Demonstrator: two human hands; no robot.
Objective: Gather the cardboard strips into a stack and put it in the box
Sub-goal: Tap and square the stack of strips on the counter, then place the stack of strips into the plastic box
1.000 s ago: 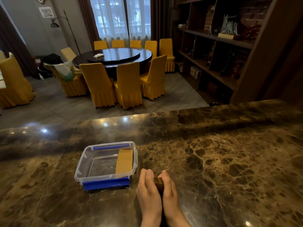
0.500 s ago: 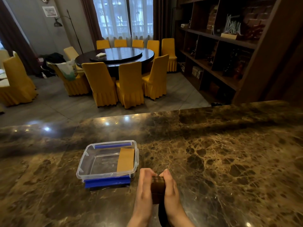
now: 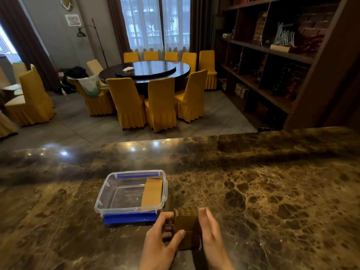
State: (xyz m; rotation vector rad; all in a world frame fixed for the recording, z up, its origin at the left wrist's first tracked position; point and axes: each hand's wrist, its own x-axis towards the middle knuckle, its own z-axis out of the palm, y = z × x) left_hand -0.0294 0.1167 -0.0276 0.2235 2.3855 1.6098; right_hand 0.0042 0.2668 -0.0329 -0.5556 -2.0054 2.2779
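A stack of brown cardboard strips (image 3: pixel 187 225) is held just above the marble counter, near its front edge. My left hand (image 3: pixel 162 242) grips the stack's left side, thumb across its top. My right hand (image 3: pixel 211 234) presses flat against the right side. The clear plastic box (image 3: pixel 109 193) with blue clips stands open just to the left and beyond the stack. One cardboard strip (image 3: pixel 152 192) lies inside the box along its right wall.
The dark marble counter (image 3: pixel 263 191) stretches wide to the right and left of the box. Beyond its far edge the floor drops to a round dining table (image 3: pixel 148 70) with yellow chairs. Wooden shelves (image 3: pixel 272 55) stand at the right.
The hands have drawn slightly apart and the stack has tipped flatter, showing its broad top face. The left thumb now lies across it. The box has not moved.
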